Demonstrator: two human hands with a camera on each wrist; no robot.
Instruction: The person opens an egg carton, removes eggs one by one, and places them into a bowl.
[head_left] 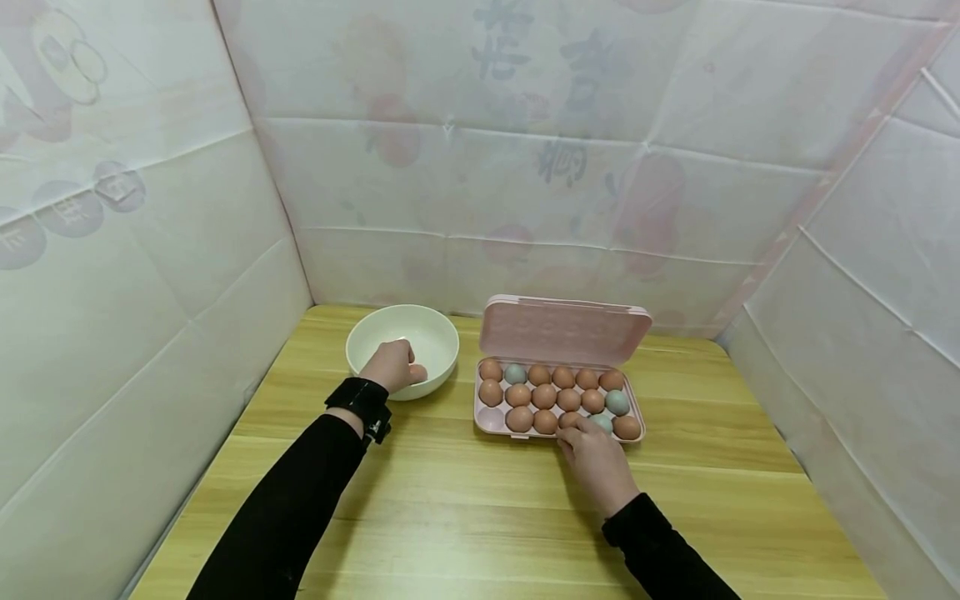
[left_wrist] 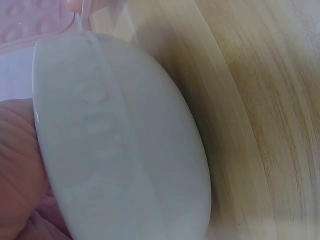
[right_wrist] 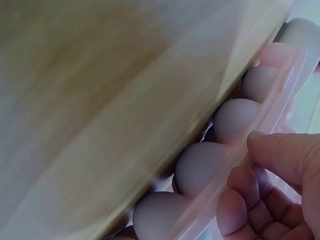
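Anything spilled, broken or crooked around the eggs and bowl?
Nothing stands out: I see no spill or crack. The bowl sits upright, and the eggs in the open carton rest in their cups; its near-left cup is empty.

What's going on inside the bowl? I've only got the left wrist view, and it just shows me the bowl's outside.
Observer: In the head view, the left hand reaches into the bowl with what looks like a brown egg at its fingers.
Operator: Okay, and the pink carton, does it have any empty spots?
Observer: One: the cup at the front left corner, as the head view shows it.
Operator: Are the eggs in there all brown?
Observer: No, three pale blue-green eggs sit among the brown ones.
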